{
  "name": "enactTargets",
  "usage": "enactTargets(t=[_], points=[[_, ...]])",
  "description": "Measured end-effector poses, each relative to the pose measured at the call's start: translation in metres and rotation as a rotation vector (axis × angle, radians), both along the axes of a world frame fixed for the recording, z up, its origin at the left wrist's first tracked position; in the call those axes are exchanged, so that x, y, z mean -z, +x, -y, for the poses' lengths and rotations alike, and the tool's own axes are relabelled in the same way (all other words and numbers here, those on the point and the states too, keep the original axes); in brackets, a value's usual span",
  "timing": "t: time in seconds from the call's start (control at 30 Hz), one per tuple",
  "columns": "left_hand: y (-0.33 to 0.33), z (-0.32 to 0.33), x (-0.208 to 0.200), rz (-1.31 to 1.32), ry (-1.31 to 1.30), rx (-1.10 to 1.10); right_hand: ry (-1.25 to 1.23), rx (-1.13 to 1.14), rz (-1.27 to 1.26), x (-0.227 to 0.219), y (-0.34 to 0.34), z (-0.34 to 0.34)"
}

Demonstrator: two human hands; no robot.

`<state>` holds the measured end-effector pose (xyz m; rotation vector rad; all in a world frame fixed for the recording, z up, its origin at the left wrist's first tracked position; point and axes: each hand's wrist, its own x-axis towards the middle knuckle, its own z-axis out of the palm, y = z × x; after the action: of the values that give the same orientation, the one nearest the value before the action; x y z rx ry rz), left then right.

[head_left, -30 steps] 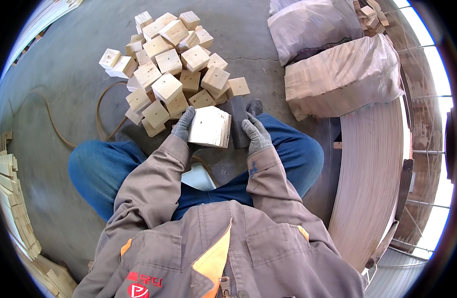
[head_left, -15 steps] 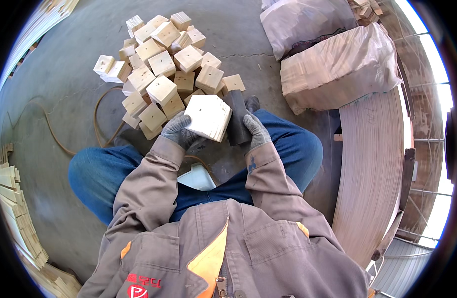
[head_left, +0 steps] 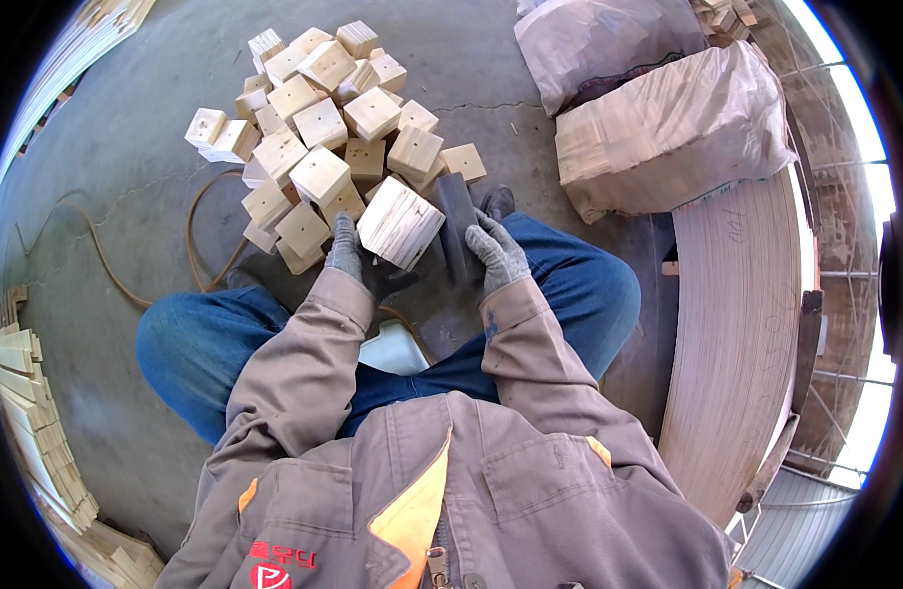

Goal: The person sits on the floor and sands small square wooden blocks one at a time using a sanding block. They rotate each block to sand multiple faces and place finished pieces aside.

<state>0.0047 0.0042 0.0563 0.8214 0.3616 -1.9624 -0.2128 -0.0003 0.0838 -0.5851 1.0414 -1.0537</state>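
My left hand, in a grey glove, is closed on the left side of a pale wooden block. The block is tilted, with a streaked, layered face up. My right hand, also gloved, grips a dark grey rectangular bar that stands close to the block's right side. Whether bar and block touch, I cannot tell. Just beyond my hands lies a heap of similar wooden blocks, many with a small hole in one face.
Between my legs sits a pale plastic item, partly hidden. A brown hose curls over the concrete floor at left. Stacked sheets and plastic-wrapped bundles stand at right. Wooden strips lie at far left.
The wooden block has been turned, so its streaked, layered face now shows instead of a smoother one. My left fingers have shifted along its side, and the dark bar has moved slightly left.
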Motion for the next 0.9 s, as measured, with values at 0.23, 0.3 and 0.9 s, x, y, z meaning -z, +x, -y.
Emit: enactTargets(t=[0.23,0.3,0.9], points=[[0.004,-0.002,-0.006,-0.142,-0.025,-0.079,-0.114,-0.121,-0.258,-0.012,0.015,-0.007],[0.008,0.000,0.002,-0.167,-0.014,-0.130,-0.108,-0.147,-0.290,-0.017,0.020,-0.009],[0.012,-0.001,0.019,0.025,-0.009,-0.234,-0.354,-0.224,-0.820,-0.023,0.028,-0.035]])
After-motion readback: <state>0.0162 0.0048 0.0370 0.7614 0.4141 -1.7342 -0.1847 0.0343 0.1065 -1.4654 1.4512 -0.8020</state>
